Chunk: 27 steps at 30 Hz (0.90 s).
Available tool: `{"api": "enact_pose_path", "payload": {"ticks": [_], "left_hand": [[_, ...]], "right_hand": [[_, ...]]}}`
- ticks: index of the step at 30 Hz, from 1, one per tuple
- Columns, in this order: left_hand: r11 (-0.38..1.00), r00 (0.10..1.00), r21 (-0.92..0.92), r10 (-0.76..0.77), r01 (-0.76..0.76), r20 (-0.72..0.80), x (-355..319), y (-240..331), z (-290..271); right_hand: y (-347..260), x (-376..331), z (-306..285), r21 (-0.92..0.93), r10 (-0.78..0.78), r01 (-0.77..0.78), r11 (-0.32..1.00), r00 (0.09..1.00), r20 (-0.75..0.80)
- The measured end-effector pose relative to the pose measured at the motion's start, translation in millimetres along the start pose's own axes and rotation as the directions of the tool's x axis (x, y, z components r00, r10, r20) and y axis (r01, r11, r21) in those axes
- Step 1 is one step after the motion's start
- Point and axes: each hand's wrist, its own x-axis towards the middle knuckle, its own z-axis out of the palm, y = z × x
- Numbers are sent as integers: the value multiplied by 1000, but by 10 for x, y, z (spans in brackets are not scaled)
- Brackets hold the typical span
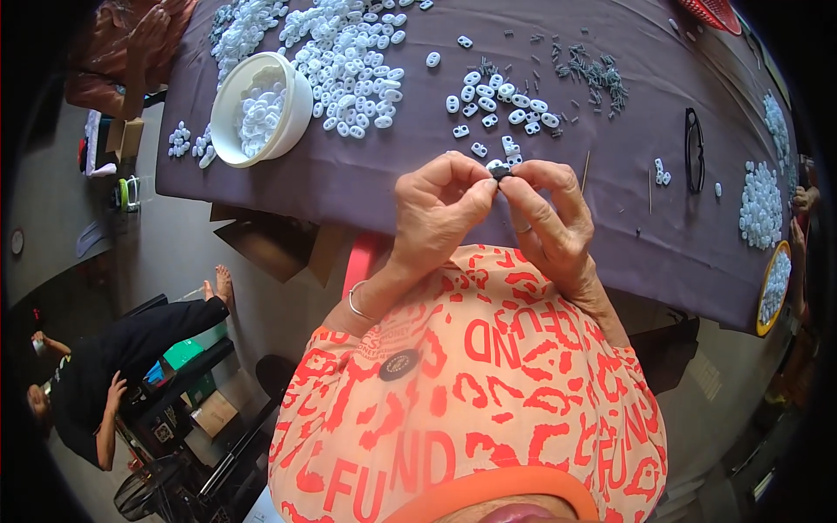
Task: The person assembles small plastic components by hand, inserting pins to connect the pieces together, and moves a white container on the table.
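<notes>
At frame centre, above the purple-clothed table [366,187], left hand [436,213] and right hand [549,218] pinched shut on a small dark plastic piece [500,172]; assembly seemingly underway, seating it needing firm, aligned pressure.

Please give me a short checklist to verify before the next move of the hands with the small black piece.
1. Small black piece pinched between both hands: ok.
2. Left hand fingertips on the piece: ok.
3. Right hand fingertips on the piece: ok.
4. Loose white pieces lie on the purple cloth just beyond the hands: ok.
5. White bowl upright, holding white pieces: ok.
6. Piece seated correctly: cannot tell, fingers cover it.
</notes>
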Motion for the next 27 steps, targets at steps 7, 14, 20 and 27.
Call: {"api": "enact_pose_path", "payload": {"ticks": [7,14,20,27], "left_hand": [[564,751,593,652,-575,107,81,-107,37],[337,626,690,750,-640,214,99,-128,5],[285,603,749,776,-598,186,90,-173,-14],[365,677,722,710,-589,194,172,-169,-11]], "right_hand": [[-37,-36,-65,45,179,-189,981,969,169],[-102,-48,-95,706,478,-687,176,686,549],[3,21,9,340,337,-460,820,869,362],[87,47,67,676,554,-672,304,702,448]]}}
